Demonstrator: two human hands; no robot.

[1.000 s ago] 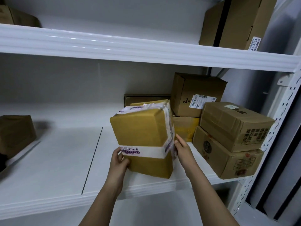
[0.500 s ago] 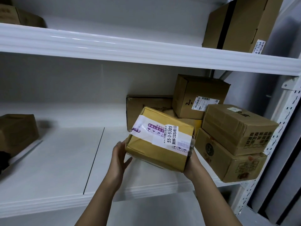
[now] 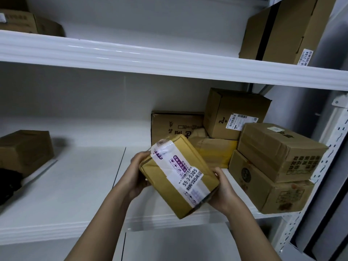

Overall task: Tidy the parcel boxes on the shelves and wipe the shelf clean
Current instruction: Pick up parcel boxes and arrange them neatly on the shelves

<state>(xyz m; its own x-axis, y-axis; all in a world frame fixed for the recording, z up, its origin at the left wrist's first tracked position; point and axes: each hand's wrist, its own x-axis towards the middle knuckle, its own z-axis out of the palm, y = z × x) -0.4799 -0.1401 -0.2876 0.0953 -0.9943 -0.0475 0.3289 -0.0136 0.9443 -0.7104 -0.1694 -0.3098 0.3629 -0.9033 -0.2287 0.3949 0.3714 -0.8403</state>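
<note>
Both hands hold one yellow-brown parcel box (image 3: 178,176) in the air, just in front of the middle shelf (image 3: 79,185) and above its front edge. The left hand (image 3: 138,173) grips the box's upper left end, fingers curled round the corner behind it. The right hand (image 3: 223,190) cups the lower right end, with the thumb lying on the top face and the fingers hidden underneath. The box is tilted, its long side running from upper left to lower right, and a white tape band (image 3: 183,175) with purple print and the number 55-3-5305 runs along its top face.

Behind the held box, at the right end of the middle shelf, stands a cluster of cardboard boxes: a flat carton (image 3: 175,127) against the back wall, a box with a barcode label (image 3: 235,112) perched higher beside it, a yellow-taped parcel (image 3: 216,150) below that, and two larger cartons stacked at the far right, the upper one (image 3: 280,149) sitting askew on the lower one (image 3: 269,193). A lone brown box (image 3: 26,149) sits at the left end of the same shelf, well apart from the cluster, with a dark object (image 3: 8,181) just in front of it that is too dim to identify. On the upper shelf (image 3: 131,55) a tall carton (image 3: 282,29) stands at the right and another box (image 3: 28,23) at the left.
</note>
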